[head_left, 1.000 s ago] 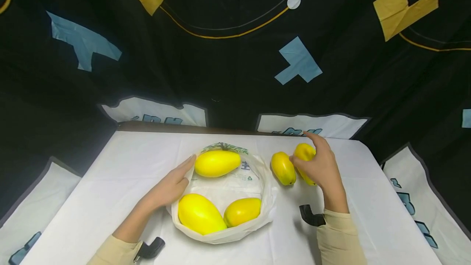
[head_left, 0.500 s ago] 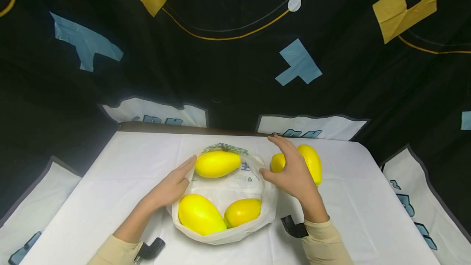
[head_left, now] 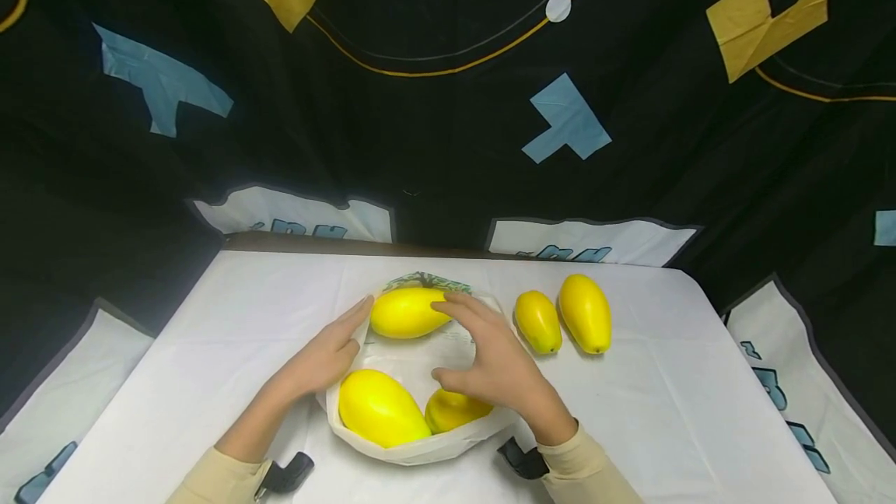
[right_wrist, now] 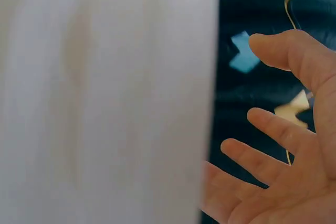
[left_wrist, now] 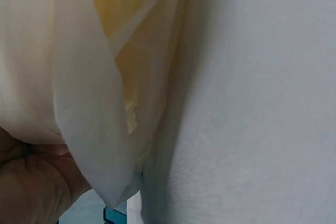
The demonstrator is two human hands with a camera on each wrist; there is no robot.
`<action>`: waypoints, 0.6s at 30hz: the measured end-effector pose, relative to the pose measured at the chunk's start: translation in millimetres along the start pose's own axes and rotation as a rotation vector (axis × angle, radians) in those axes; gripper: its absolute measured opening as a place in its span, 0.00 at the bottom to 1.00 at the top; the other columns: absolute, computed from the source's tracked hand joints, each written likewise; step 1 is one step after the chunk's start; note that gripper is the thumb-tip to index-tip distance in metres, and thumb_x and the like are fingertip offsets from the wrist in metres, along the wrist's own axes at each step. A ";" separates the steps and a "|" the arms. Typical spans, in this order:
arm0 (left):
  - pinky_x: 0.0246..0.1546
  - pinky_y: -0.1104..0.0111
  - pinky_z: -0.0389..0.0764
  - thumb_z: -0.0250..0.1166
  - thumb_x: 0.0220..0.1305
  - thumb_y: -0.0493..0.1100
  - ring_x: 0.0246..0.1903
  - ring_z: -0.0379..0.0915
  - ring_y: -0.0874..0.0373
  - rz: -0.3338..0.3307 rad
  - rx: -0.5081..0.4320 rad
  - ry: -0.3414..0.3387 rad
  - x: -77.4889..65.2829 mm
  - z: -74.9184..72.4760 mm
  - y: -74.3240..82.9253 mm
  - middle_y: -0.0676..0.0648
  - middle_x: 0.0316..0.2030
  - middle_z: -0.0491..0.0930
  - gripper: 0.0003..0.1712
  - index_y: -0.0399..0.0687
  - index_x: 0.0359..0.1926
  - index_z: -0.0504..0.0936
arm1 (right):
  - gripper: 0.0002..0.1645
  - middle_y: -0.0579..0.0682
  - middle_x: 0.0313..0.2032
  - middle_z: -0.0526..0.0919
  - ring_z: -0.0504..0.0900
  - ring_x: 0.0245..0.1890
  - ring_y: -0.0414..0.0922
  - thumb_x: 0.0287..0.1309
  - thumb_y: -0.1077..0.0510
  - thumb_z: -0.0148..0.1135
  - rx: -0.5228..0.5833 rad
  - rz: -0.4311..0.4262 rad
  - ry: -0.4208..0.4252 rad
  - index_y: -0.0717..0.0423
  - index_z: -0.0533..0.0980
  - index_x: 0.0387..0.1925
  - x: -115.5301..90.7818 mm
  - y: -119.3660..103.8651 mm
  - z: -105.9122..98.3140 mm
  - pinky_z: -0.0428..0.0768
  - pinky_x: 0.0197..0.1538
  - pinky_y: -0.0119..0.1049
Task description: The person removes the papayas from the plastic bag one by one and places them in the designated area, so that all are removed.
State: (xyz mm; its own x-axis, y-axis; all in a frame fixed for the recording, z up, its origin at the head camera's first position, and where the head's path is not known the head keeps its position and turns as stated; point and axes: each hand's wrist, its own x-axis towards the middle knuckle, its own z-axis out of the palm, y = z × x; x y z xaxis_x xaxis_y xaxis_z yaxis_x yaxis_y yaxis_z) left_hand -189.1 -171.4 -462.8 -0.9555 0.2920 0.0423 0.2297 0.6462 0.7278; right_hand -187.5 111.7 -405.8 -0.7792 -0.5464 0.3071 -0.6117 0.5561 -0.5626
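Observation:
A white plastic bag (head_left: 420, 453) lies mouth-up with three yellow, mango-like fruits in it. One fruit (head_left: 406, 313) lies at the far side, a large one (head_left: 381, 408) at the near left and a smaller one (head_left: 455, 411) at the near right. My left hand (head_left: 327, 352) rests along the bag's left rim with its fingers extended; the wrist view shows bag film in front of it. Over the bag's right side, my right hand (head_left: 493, 356) spreads thumb and fingers apart, holding nothing. Its fingertips overlap the far fruit, and its thumb partly covers the smaller one.
Two more yellow fruits, a small one (head_left: 537, 322) and a longer one (head_left: 585, 313), lie side by side right of the bag. The white-covered table (head_left: 700, 411) ends at a black curtain (head_left: 420, 146) behind it.
My right hand has moved left from beside the two loose fruits, across the bag's right rim, to over its opening. The left hand and all fruits have stayed in place.

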 end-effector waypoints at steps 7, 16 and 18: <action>0.70 0.48 0.52 0.46 0.67 0.32 0.73 0.43 0.44 0.006 0.009 0.006 0.0 -0.2 0.0 0.41 0.75 0.49 0.36 0.39 0.75 0.51 | 0.47 0.43 0.68 0.65 0.66 0.66 0.44 0.39 0.46 0.77 -0.040 -0.078 -0.124 0.38 0.69 0.65 -1.4 -17.7 24.8 0.74 0.61 0.48; 0.70 0.47 0.50 0.46 0.68 0.32 0.73 0.43 0.43 0.018 0.002 0.004 -0.6 -1.1 -0.7 0.40 0.75 0.49 0.35 0.38 0.75 0.51 | 0.48 0.41 0.68 0.65 0.66 0.65 0.41 0.39 0.46 0.77 -0.053 -0.165 -0.196 0.37 0.68 0.66 -7.8 -28.1 45.6 0.75 0.60 0.42; 0.70 0.47 0.50 0.46 0.68 0.32 0.73 0.43 0.43 0.015 0.003 0.003 -0.7 -0.9 -0.8 0.40 0.75 0.49 0.35 0.38 0.75 0.51 | 0.46 0.42 0.68 0.65 0.67 0.65 0.41 0.40 0.46 0.76 -0.062 -0.186 -0.197 0.38 0.69 0.65 -8.6 -29.3 48.8 0.75 0.60 0.41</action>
State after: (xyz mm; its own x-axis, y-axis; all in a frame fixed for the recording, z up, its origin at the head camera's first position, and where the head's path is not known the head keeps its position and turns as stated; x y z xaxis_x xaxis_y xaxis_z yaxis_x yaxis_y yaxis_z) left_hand -188.8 -172.8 -462.7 -0.9524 0.2999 0.0555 0.2449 0.6435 0.7252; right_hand -156.2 69.6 -429.5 -0.6150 -0.7504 0.2423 -0.7536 0.4689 -0.4606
